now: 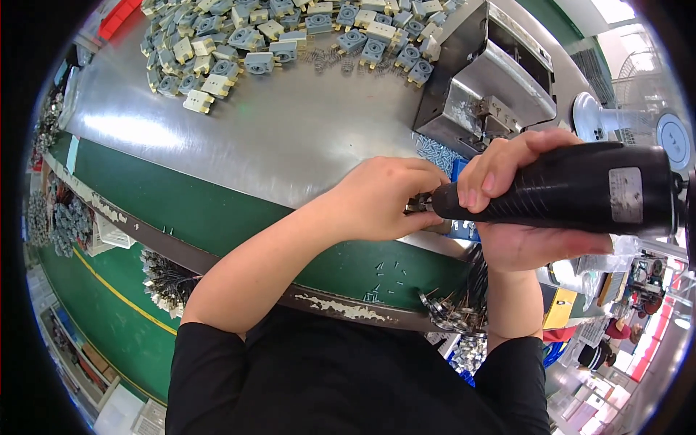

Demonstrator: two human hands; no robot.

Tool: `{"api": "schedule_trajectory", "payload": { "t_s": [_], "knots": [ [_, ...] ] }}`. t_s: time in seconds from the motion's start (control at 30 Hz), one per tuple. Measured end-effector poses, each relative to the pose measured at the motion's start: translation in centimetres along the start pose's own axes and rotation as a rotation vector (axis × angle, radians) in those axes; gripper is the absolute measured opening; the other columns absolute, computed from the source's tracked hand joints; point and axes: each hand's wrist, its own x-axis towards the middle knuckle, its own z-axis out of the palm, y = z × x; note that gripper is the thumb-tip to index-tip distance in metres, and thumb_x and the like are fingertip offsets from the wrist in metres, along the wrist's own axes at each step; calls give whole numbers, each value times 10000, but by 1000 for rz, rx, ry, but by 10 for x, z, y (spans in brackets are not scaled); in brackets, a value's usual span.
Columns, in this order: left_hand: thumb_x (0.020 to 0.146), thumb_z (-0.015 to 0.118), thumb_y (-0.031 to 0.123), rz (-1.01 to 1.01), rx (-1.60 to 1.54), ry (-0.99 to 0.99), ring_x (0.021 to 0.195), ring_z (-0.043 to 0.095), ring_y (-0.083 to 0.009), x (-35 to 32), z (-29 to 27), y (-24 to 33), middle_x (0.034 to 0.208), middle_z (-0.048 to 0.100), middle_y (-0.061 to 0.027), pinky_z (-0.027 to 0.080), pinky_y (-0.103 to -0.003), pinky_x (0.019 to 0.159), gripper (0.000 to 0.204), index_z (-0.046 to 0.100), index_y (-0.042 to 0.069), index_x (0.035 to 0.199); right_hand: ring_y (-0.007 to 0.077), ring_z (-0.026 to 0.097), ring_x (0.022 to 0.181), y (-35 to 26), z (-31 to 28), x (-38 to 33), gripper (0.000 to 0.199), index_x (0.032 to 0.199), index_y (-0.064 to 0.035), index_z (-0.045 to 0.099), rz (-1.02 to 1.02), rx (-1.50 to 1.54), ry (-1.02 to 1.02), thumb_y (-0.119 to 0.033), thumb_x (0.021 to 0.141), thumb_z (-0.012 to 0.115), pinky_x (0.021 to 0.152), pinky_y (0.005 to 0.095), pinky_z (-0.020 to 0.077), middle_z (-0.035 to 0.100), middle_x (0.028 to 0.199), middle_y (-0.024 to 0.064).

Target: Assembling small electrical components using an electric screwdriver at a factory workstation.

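Observation:
My right hand (506,163) wraps round a black electric screwdriver (562,190), which lies nearly level with its nose pointing left. At that nose my left hand (384,194) is closed, thumb and fingers pinching a small metal part (417,205). The fingers and the tool's nose hide most of the part, so its kind is unclear. Just beyond the hands a metal fixture (500,76) stands on the steel worktop (290,138). Between it and my hands lies a heap of small silvery screws (436,154), beside a blue bin (458,170) partly covered by the screwdriver.
Many grey and cream switch-like blocks (319,24) are piled at the back, with loose springs (346,61) in front. Scattered screws (373,293) lie on the green near strip (326,268). Wired metal parts (457,312) hang at the bench edge. Other people (598,355) are far right.

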Motion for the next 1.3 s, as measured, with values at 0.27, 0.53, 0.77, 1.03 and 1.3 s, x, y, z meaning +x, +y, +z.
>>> {"api": "schedule_trajectory", "payload": {
  "t_s": [0.27,0.53,0.77,1.03,1.3],
  "knots": [
    [787,864,209,-7,0,5,925,738,-319,2,1,-5,1086,757,-107,595,-404,809,318,763,51,1043,191,575,588,7,-5,1,1097,1262,-44,481,-87,42,-143,-999,724,519,538,344,516,574,776,75],
    [785,855,183,10,-25,24,930,735,-312,0,3,-5,1067,751,-100,598,-395,804,294,762,57,1033,207,580,596,6,5,-6,1150,1362,-3,451,-11,-24,-3,-978,759,538,551,362,517,586,792,97],
    [789,858,192,24,-16,-36,955,734,-309,0,-2,-3,1078,753,-89,596,-387,835,276,754,55,1005,218,583,602,-11,11,0,1191,1437,27,429,5,-77,109,-962,785,551,560,376,518,595,804,113],
    [748,899,122,265,249,198,994,741,-296,0,7,0,1061,760,-101,604,-400,845,361,771,56,1080,211,586,657,-24,-32,33,1095,1519,-16,381,35,-289,205,-914,898,449,617,374,513,570,812,98],
    [679,940,104,549,370,251,888,754,-290,-4,18,8,941,760,-83,622,-401,809,339,758,69,963,180,679,769,-34,-36,26,859,1489,41,421,-10,-530,119,-708,1079,323,734,326,546,684,891,115]
  ]
}}
